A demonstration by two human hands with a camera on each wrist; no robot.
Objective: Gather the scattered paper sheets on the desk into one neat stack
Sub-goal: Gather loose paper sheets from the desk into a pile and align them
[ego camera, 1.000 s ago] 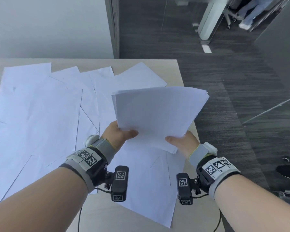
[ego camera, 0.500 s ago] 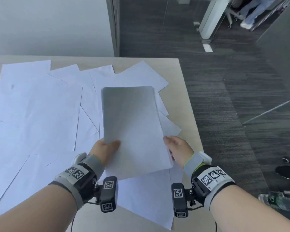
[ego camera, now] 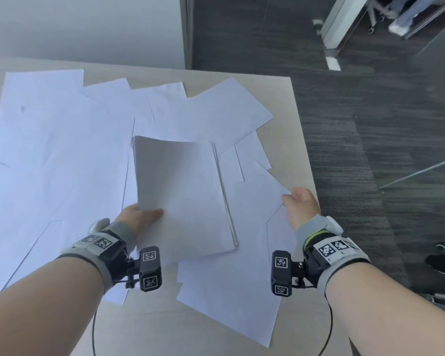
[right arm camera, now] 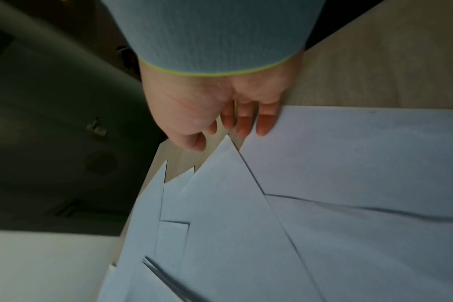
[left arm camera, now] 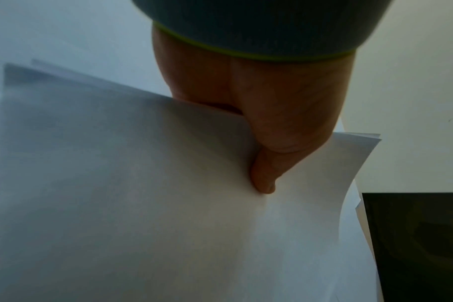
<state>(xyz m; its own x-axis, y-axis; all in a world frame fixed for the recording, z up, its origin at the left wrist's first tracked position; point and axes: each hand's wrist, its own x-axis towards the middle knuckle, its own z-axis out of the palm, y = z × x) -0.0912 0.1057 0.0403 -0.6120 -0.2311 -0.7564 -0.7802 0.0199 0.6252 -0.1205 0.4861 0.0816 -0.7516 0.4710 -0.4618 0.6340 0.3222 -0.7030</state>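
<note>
My left hand (ego camera: 139, 215) grips a stack of white sheets (ego camera: 180, 196) at its near left corner, thumb (left arm camera: 264, 177) pressed on top of the stack (left arm camera: 142, 204), which is lifted slightly above the desk. My right hand (ego camera: 299, 204) is off the stack, by the desk's right edge. Its fingers (right arm camera: 246, 124) are straight and relaxed at the corner of a loose sheet (right arm camera: 349, 155) and hold nothing. Several more loose sheets (ego camera: 62, 155) lie overlapping across the beige desk (ego camera: 296, 116), some under the stack.
The desk's right edge (ego camera: 308, 160) drops to dark carpet (ego camera: 357, 124). A grey wall (ego camera: 88, 29) stands behind the desk. A person's legs (ego camera: 409, 14) and a chair base show far back right. Bare desk top (right arm camera: 375, 61) lies near my right wrist.
The stack has swung from landscape to portrait and come down toward the desk. My right hand has let go of it and moved right to the loose sheets by the edge.
</note>
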